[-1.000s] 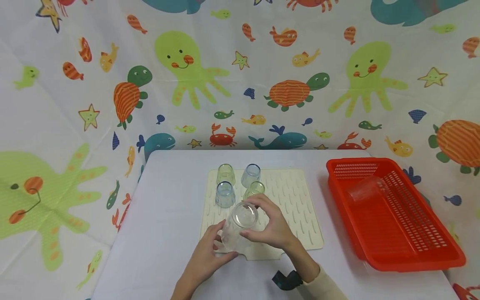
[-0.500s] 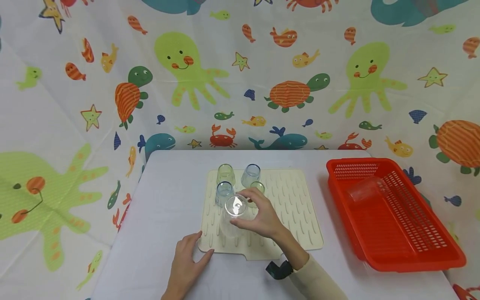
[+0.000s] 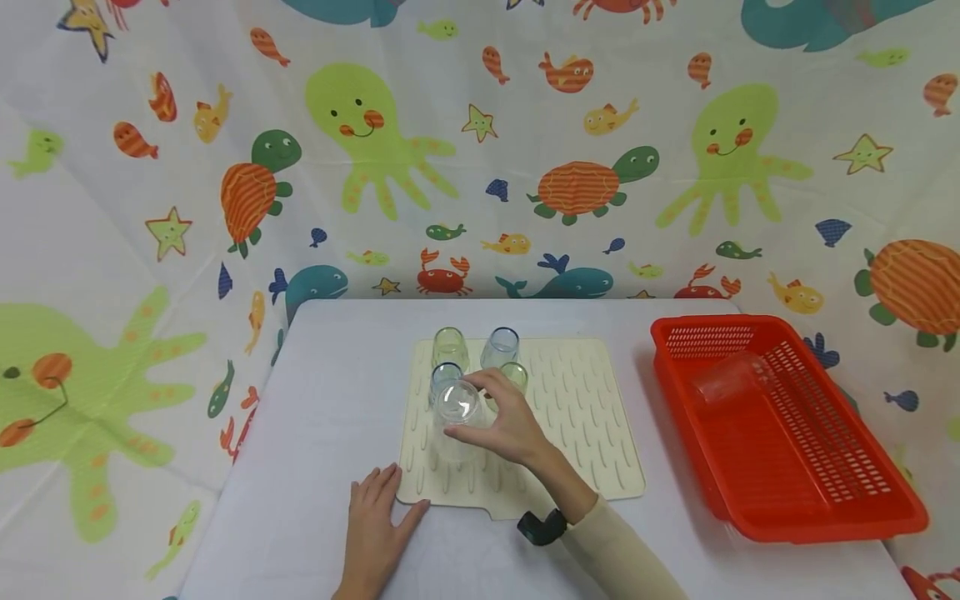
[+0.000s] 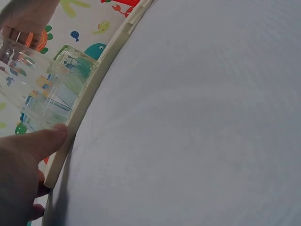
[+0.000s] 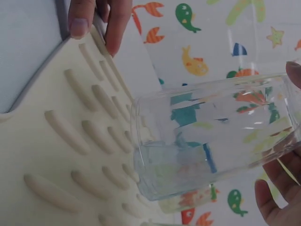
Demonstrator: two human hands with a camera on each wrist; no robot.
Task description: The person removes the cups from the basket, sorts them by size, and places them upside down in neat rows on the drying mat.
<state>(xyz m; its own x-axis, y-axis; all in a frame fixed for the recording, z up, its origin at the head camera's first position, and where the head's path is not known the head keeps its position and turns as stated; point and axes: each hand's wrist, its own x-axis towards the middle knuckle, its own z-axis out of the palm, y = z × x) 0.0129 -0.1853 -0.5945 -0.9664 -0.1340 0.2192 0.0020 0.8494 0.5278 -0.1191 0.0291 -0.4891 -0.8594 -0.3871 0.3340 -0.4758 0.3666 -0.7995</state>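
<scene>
My right hand [image 3: 510,423] grips a tall clear drinking glass [image 3: 455,437] near its base, which points up. The glass's mouth faces down over the cream drying mat [image 3: 573,425]; the right wrist view shows its rim [image 5: 137,155] at the mat's ridges, and I cannot tell whether they touch. My left hand [image 3: 372,521] lies at the mat's near left corner, thumb and forefinger touching its edges. Behind the clear glass stand upside-down tumblers: a blue one [image 3: 446,377], a green one [image 3: 514,377] partly hidden by my right hand, another green [image 3: 450,348] and another blue [image 3: 500,346].
A red plastic basket [image 3: 787,508] stands on the right of the white table [image 3: 337,375], with a clear glass [image 3: 731,377] lying on its side in it. The mat's right half is bare. A cloth [image 3: 480,250] printed with sea animals hangs behind.
My left hand has let go of the clear glass and moved down left to the mat's corner. The right hand has carried the glass left and farther back over the mat.
</scene>
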